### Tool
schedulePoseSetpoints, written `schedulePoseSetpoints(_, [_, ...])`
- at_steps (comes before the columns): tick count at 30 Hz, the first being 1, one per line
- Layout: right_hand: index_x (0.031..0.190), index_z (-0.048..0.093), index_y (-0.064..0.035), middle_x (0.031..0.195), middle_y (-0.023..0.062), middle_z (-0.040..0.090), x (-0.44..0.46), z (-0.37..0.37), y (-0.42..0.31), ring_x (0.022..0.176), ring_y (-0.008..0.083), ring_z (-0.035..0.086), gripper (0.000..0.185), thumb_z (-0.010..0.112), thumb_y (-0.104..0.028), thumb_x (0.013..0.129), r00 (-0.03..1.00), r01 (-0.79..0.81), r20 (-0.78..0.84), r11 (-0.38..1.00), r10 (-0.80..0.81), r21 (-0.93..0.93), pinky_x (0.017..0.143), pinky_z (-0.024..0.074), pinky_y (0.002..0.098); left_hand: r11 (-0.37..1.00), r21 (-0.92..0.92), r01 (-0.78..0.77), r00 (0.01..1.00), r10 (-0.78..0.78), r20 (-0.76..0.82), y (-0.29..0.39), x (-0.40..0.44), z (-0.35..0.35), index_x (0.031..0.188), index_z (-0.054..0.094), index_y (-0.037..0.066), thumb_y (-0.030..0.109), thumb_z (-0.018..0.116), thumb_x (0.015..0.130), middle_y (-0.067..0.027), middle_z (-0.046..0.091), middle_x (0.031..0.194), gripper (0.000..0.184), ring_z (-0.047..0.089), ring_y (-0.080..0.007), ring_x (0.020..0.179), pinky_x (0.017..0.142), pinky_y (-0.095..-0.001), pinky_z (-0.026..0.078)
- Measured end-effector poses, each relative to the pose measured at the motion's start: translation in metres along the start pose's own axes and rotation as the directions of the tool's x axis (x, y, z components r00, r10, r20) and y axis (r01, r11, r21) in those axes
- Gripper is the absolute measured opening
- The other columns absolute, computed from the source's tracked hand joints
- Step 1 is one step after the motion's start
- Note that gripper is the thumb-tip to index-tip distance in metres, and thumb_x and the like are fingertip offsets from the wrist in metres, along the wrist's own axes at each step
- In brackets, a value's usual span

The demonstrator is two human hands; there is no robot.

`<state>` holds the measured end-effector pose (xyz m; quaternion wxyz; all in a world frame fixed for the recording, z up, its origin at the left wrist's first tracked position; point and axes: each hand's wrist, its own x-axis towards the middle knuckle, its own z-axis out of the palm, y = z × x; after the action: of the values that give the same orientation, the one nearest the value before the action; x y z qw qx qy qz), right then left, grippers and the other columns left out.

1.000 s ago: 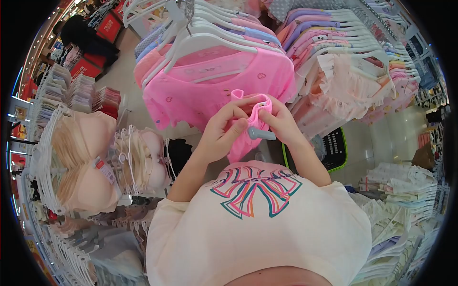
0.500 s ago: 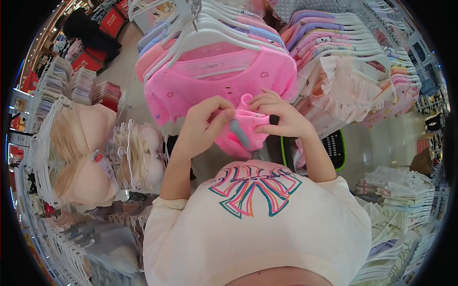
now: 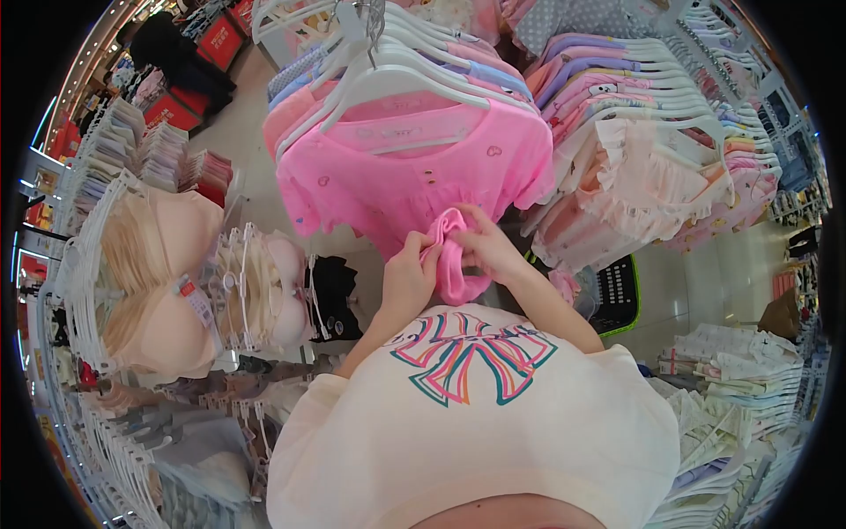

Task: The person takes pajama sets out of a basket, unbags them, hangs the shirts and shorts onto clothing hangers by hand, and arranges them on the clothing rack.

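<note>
A bright pink short-sleeved top or nightdress (image 3: 352,181) with small heart prints and buttons hangs on a white hanger (image 3: 405,84) at the front of a rack. Just below its chest, bunched pink fabric (image 3: 451,264) is gathered between my two hands. It looks continuous with the hanging garment, though the join is partly hidden. My left hand (image 3: 412,275) pinches the fabric's left side, thumb on top. From the right, my right hand (image 3: 489,245) grips the upper fold, with some fingers hidden behind the cloth.
More hung clothes (image 3: 599,88) fill the rack on the right, beside a pale ruffled garment (image 3: 652,176). Beige bras (image 3: 163,273) hang at the left. A black basket with a green rim (image 3: 621,295) is at lower right. A person in black (image 3: 172,66) is far back left.
Both hands have moved down toward my shirt and closer together, keeping hold of the pink fabric. The grey patch on it no longer shows. The hanging garment appears slightly lower.
</note>
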<state>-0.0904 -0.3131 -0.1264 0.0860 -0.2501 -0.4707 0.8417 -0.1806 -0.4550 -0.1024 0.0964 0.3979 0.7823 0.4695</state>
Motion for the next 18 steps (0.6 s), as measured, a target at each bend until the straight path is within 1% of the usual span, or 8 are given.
schedulePoseSetpoints(3, [0.123,0.043,-0.0068,0.093,0.0045,0.059,-0.002,0.007,-0.011,0.078,0.0122,0.061,0.038,0.055,-0.009,0.087,0.987,0.146,-0.083,0.986,-0.14,0.077,0.065,0.0523,0.0252,0.992,-0.108,0.061,0.998,-0.06,0.014,0.002,-0.004,-0.001,0.096,0.053,0.0,0.016,0.063,0.083,-0.0135,0.062,0.076,0.023,0.061,-0.0191,0.068,0.063,-0.028,0.047])
schedulePoseSetpoints(5, [0.127,0.04,-0.0072,0.1,0.0062,0.057,-0.011,0.015,-0.019,0.089,0.0136,0.059,0.043,0.053,-0.006,0.087,0.985,0.174,-0.032,0.978,-0.172,0.119,0.077,0.0514,0.0279,0.985,-0.168,0.045,0.999,-0.042,0.021,0.015,-0.007,-0.002,0.1,0.053,0.0,0.016,0.064,0.082,-0.0118,0.062,0.079,0.027,0.059,-0.0148,0.071,0.065,-0.0265,0.046])
schedulePoseSetpoints(7, [0.129,0.04,-0.0082,0.104,0.0063,0.056,-0.016,0.021,-0.021,0.094,0.0141,0.057,0.046,0.054,-0.004,0.085,0.968,0.245,0.003,0.954,-0.249,0.171,0.082,0.0497,0.0285,0.992,-0.107,-0.069,0.995,0.061,-0.083,0.018,-0.01,0.003,0.104,0.052,0.001,0.014,0.065,0.082,-0.0114,0.062,0.083,0.029,0.058,-0.013,0.073,0.066,-0.0252,0.046])
schedulePoseSetpoints(9, [0.13,0.039,-0.0079,0.107,0.0066,0.055,-0.025,0.023,-0.019,0.099,0.0153,0.055,0.052,0.058,-0.003,0.083,0.95,0.308,0.04,0.95,-0.31,0.052,0.085,0.0475,0.0277,0.99,-0.114,-0.077,0.993,0.066,-0.096,0.016,-0.008,0.004,0.105,0.052,0.0,0.012,0.065,0.081,-0.0108,0.062,0.086,0.03,0.057,-0.0117,0.075,0.067,-0.0244,0.046])
schedulePoseSetpoints(13, [0.132,0.036,-0.0027,0.116,0.0074,0.051,-0.035,0.005,-0.02,0.106,0.0142,0.051,0.065,0.067,-0.002,0.075,0.935,0.329,0.037,0.822,-0.354,-0.465,0.087,0.044,0.0254,0.937,-0.317,0.149,0.976,-0.088,0.2,0.005,-0.001,-0.019,0.106,0.053,-0.001,0.006,0.064,0.08,-0.0079,0.062,0.09,0.028,0.056,-0.0105,0.081,0.071,-0.0239,0.045])
schedulePoseSetpoints(14, [0.135,0.034,-0.0065,0.128,0.0102,0.043,-0.035,-0.005,-0.018,0.116,0.0208,0.045,0.079,0.075,-0.012,0.068,0.878,0.333,0.024,0.575,-0.477,-0.747,0.095,0.0388,0.0326,0.904,-0.367,0.218,0.947,-0.106,0.303,0.007,0.002,-0.026,0.106,0.054,-0.001,0.004,0.063,0.08,-0.007,0.062,0.091,0.028,0.056,-0.0103,0.083,0.072,-0.0239,0.045])
schedulePoseSetpoints(17, [0.135,0.035,-0.0075,0.134,0.0107,0.037,-0.036,-0.017,-0.017,0.118,0.0201,0.041,0.085,0.079,-0.012,0.063,0.801,0.552,0.265,0.489,-0.537,-0.676,0.097,0.0362,0.0344,0.829,-0.447,0.335,0.831,-0.036,0.555,0.018,0.011,-0.047,0.107,0.055,-0.001,0.001,0.062,0.079,-0.0046,0.061,0.094,0.029,0.055,-0.0089,0.088,0.076,-0.0232,0.044])
schedulePoseSetpoints(18, [0.133,0.038,-0.007,0.132,0.0096,0.042,-0.035,-0.015,-0.018,0.117,0.0183,0.043,0.085,0.081,-0.011,0.06,0.867,0.481,0.359,0.773,-0.347,-0.415,0.097,0.0364,0.0326,0.803,-0.521,0.289,0.844,0.043,0.534,0.024,0.014,-0.047,0.108,0.055,0.0,0.0,0.063,0.079,-0.0046,0.061,0.095,0.03,0.055,-0.0087,0.088,0.076,-0.023,0.044])
